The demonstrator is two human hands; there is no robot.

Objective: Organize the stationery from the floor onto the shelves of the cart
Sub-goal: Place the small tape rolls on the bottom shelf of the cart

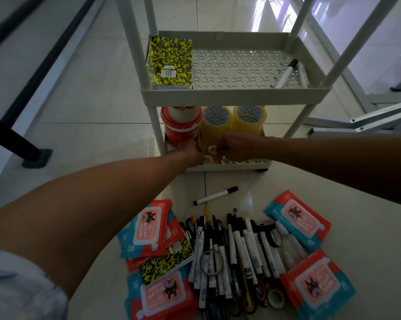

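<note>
Head view looks down on both arms reaching into the bottom shelf (259, 163) of the cart (236, 93). The left hand (190, 151) and right hand (235, 146) sit close together, fingers curled around a clear yellowish tape roll (210, 149) held between them at the shelf's front edge; how firmly each hand clamps it is hard to tell through the blur. Just beyond the hands stand two more clear tape rolls (249, 120) and, beyond the left hand, a red tape stack (180, 125). Small white tape rolls (227, 161) lie just under the right hand.

Above and beyond both hands, the middle shelf (236, 65) carries a yellow-black notebook (170, 62) on the left-hand side and two white markers (287, 73) on the right-hand side.

Nearer the person than the hands, on the tiled floor (102, 139), a single marker (215, 195) lies alone. Further back toward the body sits a heap of pens and markers (236, 255). Wipe packs (148, 229) and a second notebook (167, 262) lie under the left forearm's side, with more wipe packs (296, 219) on the right arm's side.
</note>
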